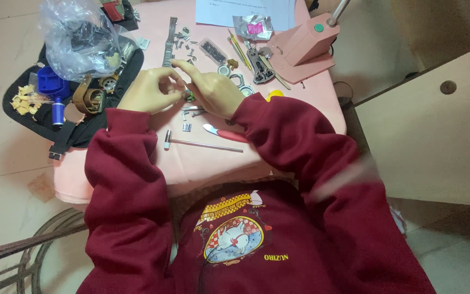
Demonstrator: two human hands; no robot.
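Two hands: left hand (150,90) and right hand (210,90) pinch a small green-tinted part (190,97) together.
Part's axis: too small to tell.
Hammer (202,144): long axis left-right, head left.

Left arm: extended forward from the lower left, sleeved in maroon, elbow bent.
Left hand (150,90): held loosely curled, knuckles up, fingertips turned toward the other hand.
Right arm: brought in from the lower right, maroon sleeve angled up and leftward to the wrist.
Right hand (209,87): laid palm down, index finger stretched out to the left, thumb tucked under.
Both hands: met at the fingertips, pinched close together; what is pinched cannot be made out.
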